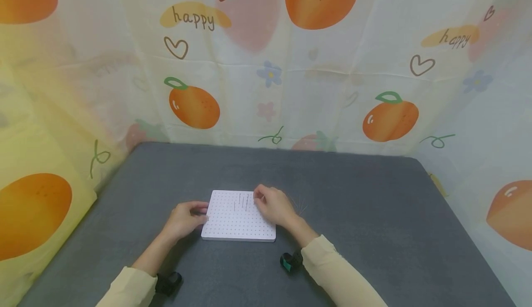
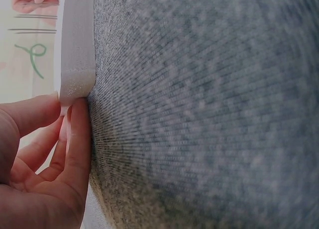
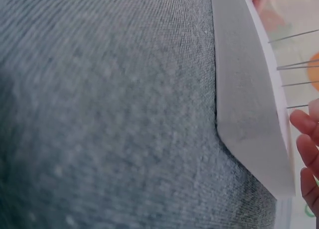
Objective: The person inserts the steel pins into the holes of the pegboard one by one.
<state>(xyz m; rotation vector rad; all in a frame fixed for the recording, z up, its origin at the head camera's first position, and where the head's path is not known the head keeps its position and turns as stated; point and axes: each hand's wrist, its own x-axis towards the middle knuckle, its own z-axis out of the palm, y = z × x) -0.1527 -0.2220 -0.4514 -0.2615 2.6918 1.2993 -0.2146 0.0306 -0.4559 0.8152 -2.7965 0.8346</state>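
Note:
A white pegboard [image 1: 232, 226] with rows of small holes lies flat on the table, several thin metal pins [image 1: 243, 201] standing upright in its far part. At the board's left edge, my left hand [image 1: 185, 217] pinches the side, thumb at the top rim and fingers lower down, as the left wrist view shows. Over the far right part of the board, my right hand [image 1: 275, 205] has thumb and forefinger together around a thin pin [image 3: 297, 106]. That pin's upper end is hidden by the fingertips. The right hand's other fingers [image 3: 308, 152] are loosely bent.
Several loose thin pins [image 1: 300, 205] lie on the dark grey table [image 1: 353, 196], just right of the right hand. A cloth printed with fruit [image 1: 307, 104] hangs behind the table and along its sides. Black bands with small devices [image 1: 291, 261] are on both wrists.

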